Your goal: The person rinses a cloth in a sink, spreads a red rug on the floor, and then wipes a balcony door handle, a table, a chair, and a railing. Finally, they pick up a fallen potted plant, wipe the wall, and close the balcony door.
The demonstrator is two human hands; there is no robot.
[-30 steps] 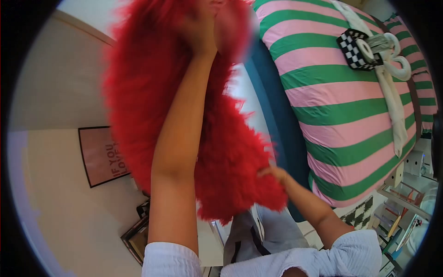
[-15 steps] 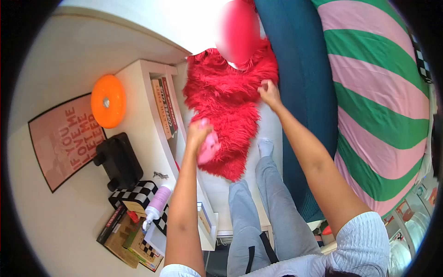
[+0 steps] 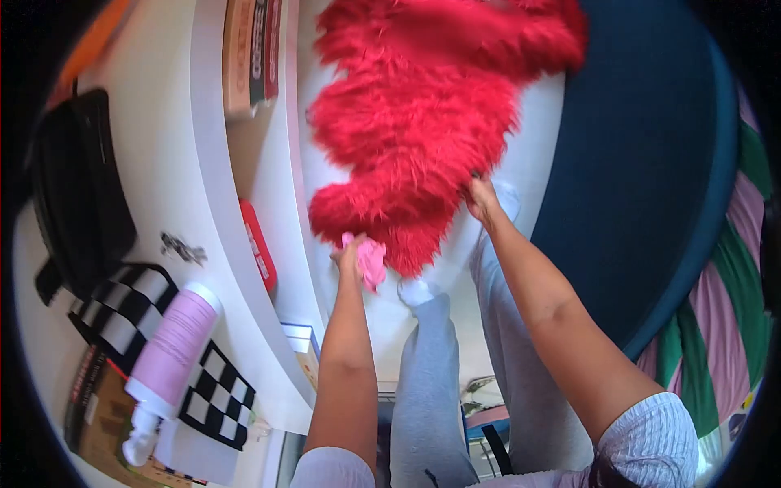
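A shaggy red rug lies on the pale floor in front of me, its near end tapering and rumpled. My left hand is closed around a crumpled pink cloth, right at the rug's near left edge. On the other side, my right hand is closed on the rug's right edge, its fingertips partly buried in the pile. Below the rug's near tip, one of my socked feet rests on the floor.
To the left runs a white shelf unit with books and a red case inside. On its top stand a lilac pump bottle, a black device and checkered items. A dark blue bed side borders the right.
My view has moved closer and lower over the rug. Both hands have shifted toward the rug's near end, the left still with the pink cloth; the right now grips the edge lower down.
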